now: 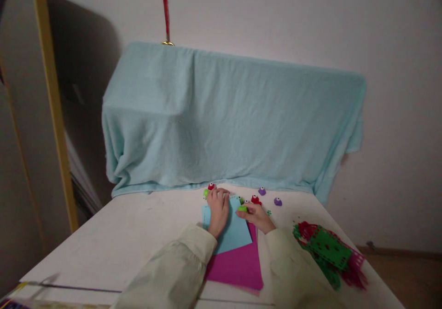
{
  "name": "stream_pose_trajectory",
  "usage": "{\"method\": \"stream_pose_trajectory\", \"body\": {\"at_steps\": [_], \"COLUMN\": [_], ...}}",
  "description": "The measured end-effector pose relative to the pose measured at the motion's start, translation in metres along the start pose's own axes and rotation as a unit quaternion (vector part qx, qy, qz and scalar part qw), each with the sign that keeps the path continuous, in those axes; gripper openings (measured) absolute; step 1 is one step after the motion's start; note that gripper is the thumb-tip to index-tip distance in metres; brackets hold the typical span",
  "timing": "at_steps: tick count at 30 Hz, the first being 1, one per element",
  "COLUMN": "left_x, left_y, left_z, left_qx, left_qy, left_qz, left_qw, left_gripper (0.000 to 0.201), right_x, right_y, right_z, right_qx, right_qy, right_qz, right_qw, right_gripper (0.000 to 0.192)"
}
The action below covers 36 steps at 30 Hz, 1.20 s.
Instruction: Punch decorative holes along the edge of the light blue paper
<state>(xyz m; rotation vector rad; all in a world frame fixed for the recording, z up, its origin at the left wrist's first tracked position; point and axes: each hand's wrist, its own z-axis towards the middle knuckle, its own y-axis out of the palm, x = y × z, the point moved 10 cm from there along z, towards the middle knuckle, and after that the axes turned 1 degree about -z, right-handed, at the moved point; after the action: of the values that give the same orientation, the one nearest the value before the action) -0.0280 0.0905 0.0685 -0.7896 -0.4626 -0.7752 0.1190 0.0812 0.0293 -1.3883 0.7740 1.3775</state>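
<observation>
Just below the middle of the frame, a light blue paper sheet (232, 233) lies under the left hand (218, 210), which presses flat on its upper left part, fingers stretched toward the sheet's far edge. The right hand (256, 217) sits at the sheet's upper right corner, pinching a small green punch (242, 208) against that edge; the punch is rounded, glossy plastic (barely larger than the fingertips around it).

The blue sheet is smooth, matte and rectangular, turned slightly askew, and overlaps a magenta sheet (238, 265) of similar shape that reaches toward the lower centre of the frame. Both rest on a white table (113, 240) with a scuffed, dull surface.

Just above the hands stand more small punches: a red one (256, 200), two purple ones (262, 191) and (277, 201), and another red and green pair (208, 189) by the left fingertips. At the lower right lies a heap of green and dark red paper scraps (328, 253), perforated like lace. Across the upper middle, a pale blue cloth (228, 120), soft and creased, drapes over a boxy shape.
</observation>
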Motion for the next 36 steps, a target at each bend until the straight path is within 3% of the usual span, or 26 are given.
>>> {"method": "stream_pose_trajectory", "body": {"at_steps": [5,15,18,21,25,36], "left_x": [-0.001,0.017,0.023,0.032,0.042,0.047], "left_y": [0.004,-0.001,-0.003,-0.005,-0.007,-0.003], "left_z": [-0.003,-0.002,-0.002,-0.002,-0.004,-0.006], "left_qx": [-0.024,-0.039,-0.052,-0.065,-0.08,-0.103], "left_qy": [-0.032,0.0,0.009,0.023,0.036,0.047], "left_qz": [0.037,-0.01,-0.026,-0.039,-0.054,-0.066], "left_qw": [0.999,0.999,0.998,0.997,0.995,0.991], "left_gripper": [0.026,0.025,0.023,0.022,0.022,0.021], "right_x": [0.0,-0.009,-0.017,-0.024,-0.019,-0.024], "right_y": [0.0,0.002,-0.011,-0.033,-0.053,-0.031], "right_z": [-0.001,-0.002,-0.003,-0.009,-0.016,-0.009], "right_qx": [-0.005,0.004,0.063,0.16,0.257,0.221], "right_qy": [-0.01,0.011,-0.009,-0.038,-0.034,-0.048], "right_qz": [0.011,0.012,0.016,0.024,0.046,0.027], "right_qw": [1.0,1.0,0.998,0.986,0.965,0.974], "right_gripper": [0.037,0.04,0.041,0.04,0.044,0.041]}}
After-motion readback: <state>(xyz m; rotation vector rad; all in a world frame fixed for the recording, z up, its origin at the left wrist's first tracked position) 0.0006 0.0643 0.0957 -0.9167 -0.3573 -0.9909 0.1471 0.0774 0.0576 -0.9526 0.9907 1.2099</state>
